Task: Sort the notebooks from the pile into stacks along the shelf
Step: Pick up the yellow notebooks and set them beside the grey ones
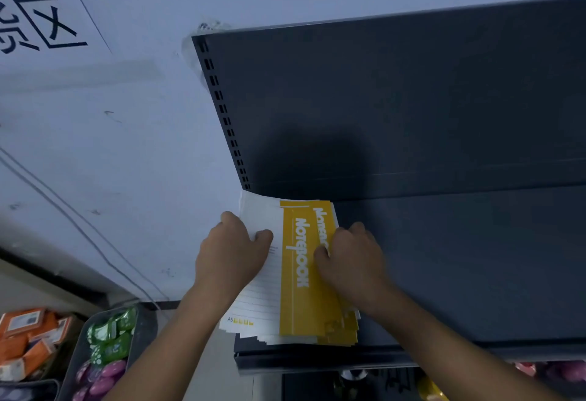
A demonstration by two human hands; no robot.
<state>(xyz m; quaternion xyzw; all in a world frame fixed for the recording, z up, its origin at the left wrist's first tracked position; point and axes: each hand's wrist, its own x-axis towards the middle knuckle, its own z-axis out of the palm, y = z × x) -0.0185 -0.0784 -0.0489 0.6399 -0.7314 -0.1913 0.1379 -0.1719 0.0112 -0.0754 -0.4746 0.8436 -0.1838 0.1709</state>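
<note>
A pile of white-and-yellow notebooks (295, 273) marked "NOTEBOOK" lies at the left end of the dark shelf (459, 267). The covers are fanned a little, with several edges showing at the front. My left hand (233, 251) grips the pile's left edge, thumb on the white part of the top cover. My right hand (352, 258) holds the pile's right side, its fingers curled over the yellow strip and its thumb pressed on the top cover.
The shelf's dark back panel (396, 109) rises behind the pile, with a slotted upright (222, 105) at its left. A pale wall (111, 147) lies to the left. Below left stand bins with orange packets (28, 337) and green and pink items (107, 346).
</note>
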